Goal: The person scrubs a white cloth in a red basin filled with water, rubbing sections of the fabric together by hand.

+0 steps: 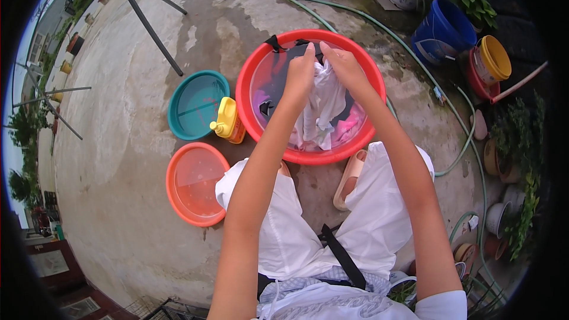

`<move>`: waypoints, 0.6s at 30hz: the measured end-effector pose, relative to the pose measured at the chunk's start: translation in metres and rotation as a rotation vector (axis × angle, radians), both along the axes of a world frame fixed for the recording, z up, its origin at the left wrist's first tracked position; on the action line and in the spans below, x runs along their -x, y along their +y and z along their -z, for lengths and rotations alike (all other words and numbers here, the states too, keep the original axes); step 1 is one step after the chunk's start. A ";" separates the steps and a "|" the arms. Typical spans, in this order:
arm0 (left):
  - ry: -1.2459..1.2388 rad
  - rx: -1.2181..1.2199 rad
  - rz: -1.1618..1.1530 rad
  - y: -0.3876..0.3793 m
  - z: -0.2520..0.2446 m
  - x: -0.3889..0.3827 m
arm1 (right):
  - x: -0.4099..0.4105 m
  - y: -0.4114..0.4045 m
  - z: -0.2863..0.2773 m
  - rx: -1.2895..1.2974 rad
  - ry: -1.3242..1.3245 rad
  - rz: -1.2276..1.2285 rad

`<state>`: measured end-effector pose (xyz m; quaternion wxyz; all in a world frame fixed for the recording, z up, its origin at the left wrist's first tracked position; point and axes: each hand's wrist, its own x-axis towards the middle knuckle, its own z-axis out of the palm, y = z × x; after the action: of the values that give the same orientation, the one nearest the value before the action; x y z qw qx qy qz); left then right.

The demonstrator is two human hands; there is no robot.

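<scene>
A large red plastic basin stands on the concrete in front of me, holding water and clothes. Over it, my left hand and my right hand come together, gripping a wet white garment by its upper edge. The lower part of that garment hangs down into the basin. Dark cloth lies in the water on the far side, and a black end of cloth drapes on the rim. Pink cloth shows at the near right, purple cloth at the left.
Left of the red basin are a teal basin and an orange basin, both with water, and a yellow detergent jug. A green hose curves along the right. Buckets and potted plants line that side. A metal stand's leg rests at upper left.
</scene>
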<state>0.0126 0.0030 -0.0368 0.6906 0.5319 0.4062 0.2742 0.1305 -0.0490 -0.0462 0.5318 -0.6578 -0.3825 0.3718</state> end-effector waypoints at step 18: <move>0.406 -0.043 0.525 0.007 0.080 0.014 | -0.049 -0.026 0.109 0.309 0.392 -0.023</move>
<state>-0.0013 0.0101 -0.1167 0.6313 0.6767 0.3786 -0.0159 0.1795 -0.0747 -0.1551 0.4845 -0.6424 -0.2181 0.5524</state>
